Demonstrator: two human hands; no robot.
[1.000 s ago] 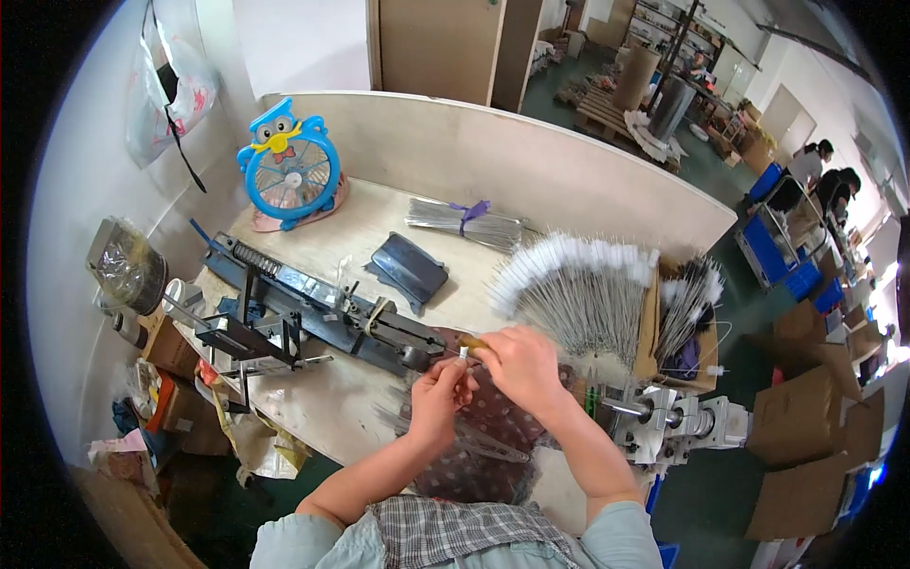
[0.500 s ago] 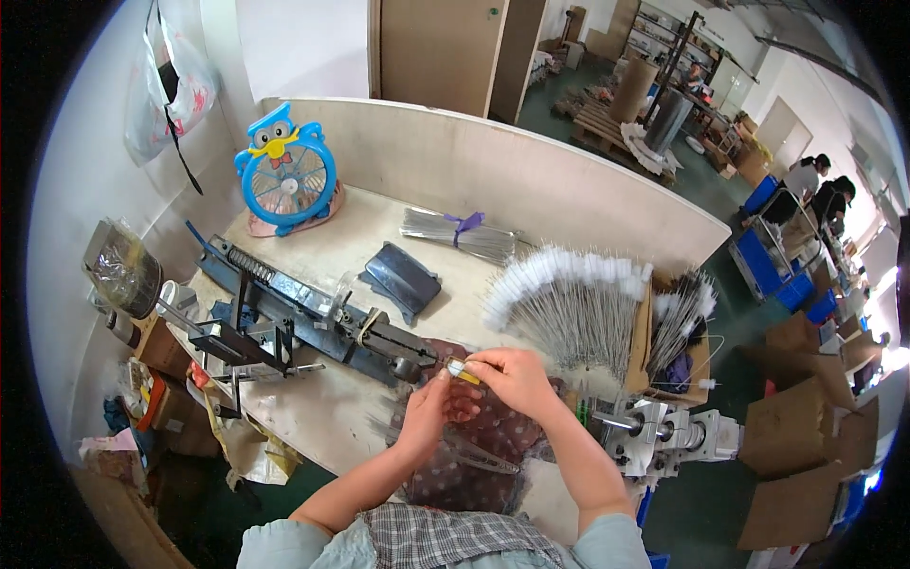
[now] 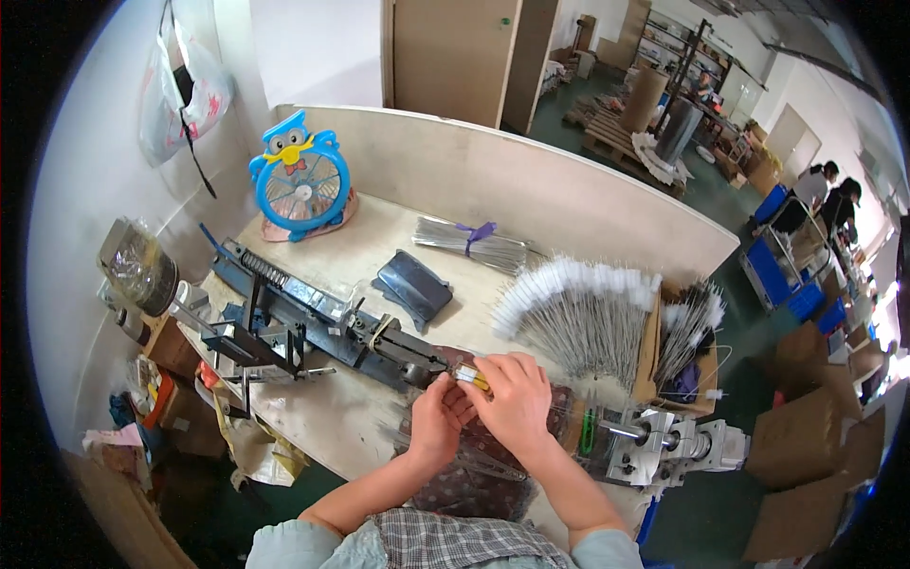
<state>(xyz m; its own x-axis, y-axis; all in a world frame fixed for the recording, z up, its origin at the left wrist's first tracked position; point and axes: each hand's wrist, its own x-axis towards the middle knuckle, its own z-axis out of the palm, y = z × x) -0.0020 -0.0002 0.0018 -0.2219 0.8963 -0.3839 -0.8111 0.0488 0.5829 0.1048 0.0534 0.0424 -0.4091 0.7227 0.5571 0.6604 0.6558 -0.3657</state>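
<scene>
- Where the two hands meet over the pale wooden workbench (image 3: 322, 427), a shallow brown cardboard box (image 3: 684, 379) stands well to the right of the right hand (image 3: 517, 403); it holds a loose sheaf of thin grey wires with white tips (image 3: 697, 327), leaning up and away from the person.
- A clear plastic bag (image 3: 137, 261) sits far to the left of the left hand (image 3: 436, 427); what is in it cannot be made out.
- The small yellow-and-metal piece (image 3: 471, 377) is pinched between both hands, just above the left hand's fingers; its long axis runs roughly left to right, tilted slightly down toward the right.
- The right hand is curled closed, fingertips gripping the piece from above and from the right.
- The left hand is also closed to a pinch, thumb and fingers touching the piece's lower left end.
- Just to the left of the hands, a long dark-blue metal jig (image 3: 322, 318) runs diagonally, its near end close to the piece.
- Beyond the right hand, a wide fan of white-tipped grey wires (image 3: 578, 313) lies flat on the bench.
- Under both wrists lies a dark patterned cloth (image 3: 474, 484).
</scene>
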